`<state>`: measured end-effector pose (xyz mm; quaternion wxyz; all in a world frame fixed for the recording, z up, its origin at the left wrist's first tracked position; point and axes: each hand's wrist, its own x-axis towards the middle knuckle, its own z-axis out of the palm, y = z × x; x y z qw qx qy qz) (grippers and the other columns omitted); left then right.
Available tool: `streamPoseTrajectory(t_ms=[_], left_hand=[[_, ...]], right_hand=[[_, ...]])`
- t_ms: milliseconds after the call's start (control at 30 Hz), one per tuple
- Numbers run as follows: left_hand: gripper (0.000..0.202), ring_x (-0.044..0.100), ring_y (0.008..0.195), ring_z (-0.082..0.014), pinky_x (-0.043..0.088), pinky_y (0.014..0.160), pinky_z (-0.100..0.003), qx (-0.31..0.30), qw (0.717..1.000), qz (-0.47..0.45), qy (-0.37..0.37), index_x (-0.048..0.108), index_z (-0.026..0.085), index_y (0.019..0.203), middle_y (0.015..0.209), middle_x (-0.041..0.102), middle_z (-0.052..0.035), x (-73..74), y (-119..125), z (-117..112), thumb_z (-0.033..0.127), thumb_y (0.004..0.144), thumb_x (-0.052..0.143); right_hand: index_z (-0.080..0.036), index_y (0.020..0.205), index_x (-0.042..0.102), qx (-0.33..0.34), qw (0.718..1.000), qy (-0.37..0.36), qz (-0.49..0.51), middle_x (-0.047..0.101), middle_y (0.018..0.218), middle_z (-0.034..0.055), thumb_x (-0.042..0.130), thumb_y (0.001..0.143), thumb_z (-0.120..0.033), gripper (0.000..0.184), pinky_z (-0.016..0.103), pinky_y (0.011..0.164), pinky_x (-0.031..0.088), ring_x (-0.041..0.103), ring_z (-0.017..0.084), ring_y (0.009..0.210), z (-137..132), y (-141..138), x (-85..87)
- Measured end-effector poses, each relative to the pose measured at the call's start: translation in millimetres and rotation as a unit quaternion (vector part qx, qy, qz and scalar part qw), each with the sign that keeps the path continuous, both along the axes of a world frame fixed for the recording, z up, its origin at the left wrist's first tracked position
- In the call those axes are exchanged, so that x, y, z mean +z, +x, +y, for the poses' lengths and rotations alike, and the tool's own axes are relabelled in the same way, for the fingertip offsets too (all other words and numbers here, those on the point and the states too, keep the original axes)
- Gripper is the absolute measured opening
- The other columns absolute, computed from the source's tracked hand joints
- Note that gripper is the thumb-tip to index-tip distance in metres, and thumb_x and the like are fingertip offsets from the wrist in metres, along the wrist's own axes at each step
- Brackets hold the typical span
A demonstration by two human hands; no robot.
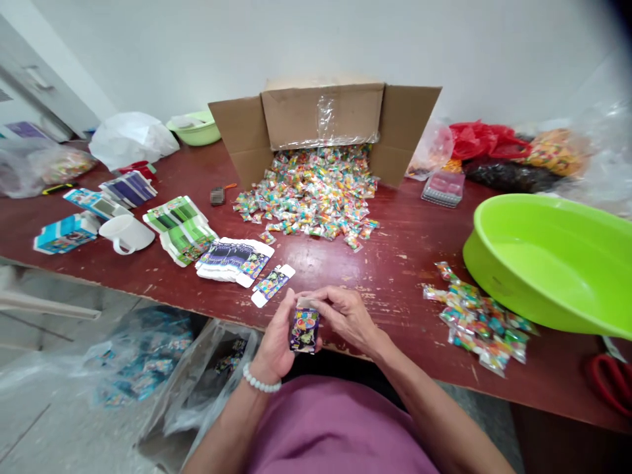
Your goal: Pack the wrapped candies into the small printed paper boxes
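Observation:
A small dark printed candy box is held upright over the table's front edge. My left hand wraps round its side, with a beaded bracelet on the wrist. At its top, the fingers of my right hand are closed on the pale end flap. Just beyond my left hand lies a flattened box of the same print. Behind that sits a stack of flat purple-and-white boxes. Wrapped candies spill toward me from a big cardboard carton.
A green basin stands at the right beside a small heap of wrapped candies and red-handled scissors. Leftward are a white mug, green flat boxes and blue boxes. A lined bin sits below the table edge.

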<state>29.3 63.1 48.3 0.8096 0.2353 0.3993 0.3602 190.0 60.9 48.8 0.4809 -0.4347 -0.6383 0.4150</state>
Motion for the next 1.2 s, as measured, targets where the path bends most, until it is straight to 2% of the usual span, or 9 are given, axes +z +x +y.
streamPoseTrajectory(t_ms=[133, 267, 367, 500, 600, 700, 900, 1033, 1200], left_hand=[[0.041, 0.066, 0.045, -0.0214, 0.053, 0.040, -0.031, -0.018, 0.998, -0.051, -0.037, 0.061, 0.015, 0.112, 0.071, 0.071, -0.0046, 2.8, -4.0, 6.8, 0.050, 0.091, 0.056], [0.045, 0.066, 0.045, -0.0203, 0.054, 0.040, -0.031, 0.006, 0.997, -0.058, -0.047, 0.061, 0.014, 0.116, 0.072, 0.070, -0.0042, 5.3, -3.7, 6.4, 0.051, 0.092, 0.054], [0.044, 0.064, 0.045, -0.0184, 0.053, 0.040, -0.029, 0.007, 0.999, -0.011, -0.036, 0.062, 0.016, 0.117, 0.069, 0.068, -0.0018, 4.9, -3.4, 1.2, 0.050, 0.088, 0.061], [0.052, 0.064, 0.048, -0.0164, 0.052, 0.042, -0.026, 0.000, 1.000, 0.020, 0.021, 0.057, 0.020, 0.129, 0.078, 0.069, -0.0025, 2.6, -3.5, -4.4, 0.049, 0.086, 0.065], [0.060, 0.064, 0.046, -0.0181, 0.052, 0.042, -0.028, -0.007, 1.000, 0.000, -0.004, 0.055, 0.018, 0.133, 0.072, 0.069, -0.0035, 1.2, -4.0, -3.4, 0.059, 0.090, 0.054], [0.052, 0.062, 0.043, -0.0181, 0.051, 0.040, -0.028, 0.003, 1.000, -0.006, -0.016, 0.058, 0.017, 0.125, 0.066, 0.067, -0.0021, 0.8, -4.9, -1.2, 0.057, 0.092, 0.051], [0.032, 0.063, 0.045, -0.0184, 0.052, 0.041, -0.029, 0.010, 0.998, 0.029, -0.056, 0.064, 0.012, 0.090, 0.066, 0.067, -0.0061, -1.4, -3.8, -1.6, 0.043, 0.091, 0.053], [0.021, 0.060, 0.040, -0.0177, 0.050, 0.038, -0.029, 0.041, 0.996, 0.032, -0.069, 0.061, 0.013, 0.087, 0.062, 0.065, -0.0038, -5.2, -1.4, -1.2, 0.033, 0.085, 0.055], [0.035, 0.062, 0.045, -0.0169, 0.052, 0.040, -0.028, 0.015, 1.000, -0.001, -0.006, 0.062, 0.016, 0.113, 0.068, 0.066, -0.0011, -5.8, -4.9, -0.8, 0.039, 0.086, 0.063]], right_hand=[[-0.021, 0.093, 0.075, 0.052, 0.991, 0.075, -0.100, 0.077, 0.094, 0.0052, 0.050, 0.100, -0.036, 0.029, 0.028, 0.076, 0.052, 0.069, 0.017, 0.080, -1.1, 5.2, 0.8], [-0.022, 0.102, 0.074, -0.002, 0.982, 0.121, -0.143, 0.077, 0.104, 0.0071, 0.049, 0.100, -0.031, 0.027, 0.032, 0.086, 0.051, 0.070, 0.020, 0.092, -0.3, 0.6, -2.9], [-0.022, 0.105, 0.073, -0.050, 0.992, 0.076, -0.092, 0.077, 0.104, 0.0070, 0.055, 0.097, -0.030, 0.022, 0.033, 0.086, 0.052, 0.071, 0.021, 0.092, 0.1, -6.0, -6.3], [-0.021, 0.095, 0.073, -0.033, 0.997, -0.059, 0.043, 0.077, 0.101, 0.0056, 0.061, 0.094, -0.033, 0.017, 0.030, 0.079, 0.055, 0.071, 0.019, 0.088, -0.8, -9.2, -6.4], [-0.021, 0.093, 0.072, 0.027, 0.997, -0.037, 0.070, 0.076, 0.105, 0.0052, 0.061, 0.093, -0.032, 0.015, 0.030, 0.083, 0.054, 0.071, 0.019, 0.093, -2.2, -7.3, -2.4], [-0.021, 0.095, 0.072, 0.066, 0.996, -0.015, 0.057, 0.075, 0.107, 0.0048, 0.059, 0.095, -0.032, 0.017, 0.030, 0.085, 0.053, 0.070, 0.018, 0.094, -2.1, -5.1, 0.5], [-0.018, 0.097, 0.068, -0.057, 0.989, -0.121, 0.057, 0.070, 0.081, 0.0022, 0.061, 0.091, -0.038, 0.022, 0.025, 0.063, 0.049, 0.063, 0.015, 0.069, 0.1, -9.4, -8.1], [-0.018, 0.092, 0.065, -0.012, 0.979, -0.178, 0.098, 0.067, 0.077, 0.0002, 0.061, 0.087, -0.036, 0.019, 0.024, 0.060, 0.048, 0.060, 0.013, 0.064, -0.9, -13.9, -8.9], [-0.018, 0.088, 0.069, -0.021, 0.997, -0.062, 0.043, 0.074, 0.084, 0.0020, 0.059, 0.087, -0.024, 0.012, 0.025, 0.069, 0.051, 0.066, 0.015, 0.073, 1.8, -8.2, -7.1]])
